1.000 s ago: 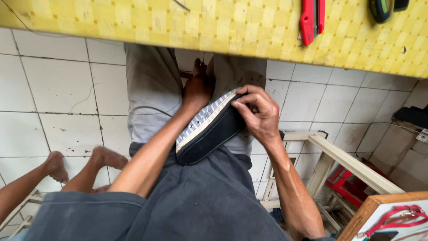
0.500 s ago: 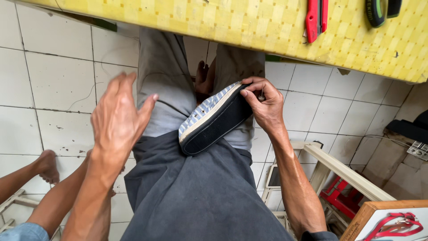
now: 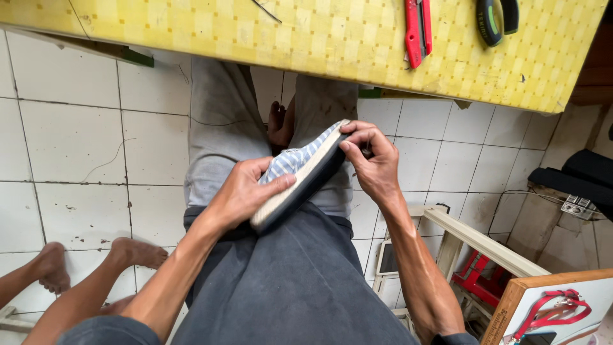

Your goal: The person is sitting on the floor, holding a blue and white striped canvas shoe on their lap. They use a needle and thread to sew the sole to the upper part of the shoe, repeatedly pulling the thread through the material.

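A slip-on shoe [image 3: 300, 176] with a blue-and-white striped upper, pale sidewall and dark sole lies tilted across my lap. My left hand [image 3: 246, 191] grips its near end, thumb on the striped fabric. My right hand [image 3: 373, 160] pinches the far end by the sole edge. I sit in grey shorts and a dark shirt, with my bare foot [image 3: 278, 124] on the tiled floor beyond the shoe.
A yellow checkered table [image 3: 306, 38] runs along the top, holding a red utility knife [image 3: 416, 29] and a black-and-green tool [image 3: 495, 19]. Another person's bare feet [image 3: 96, 259] rest at lower left. A wooden frame [image 3: 479, 239] and red stool stand at right.
My left hand, raised and open half a second ago, has come down and closed on the near end of the shoe. My right hand has kept its hold.
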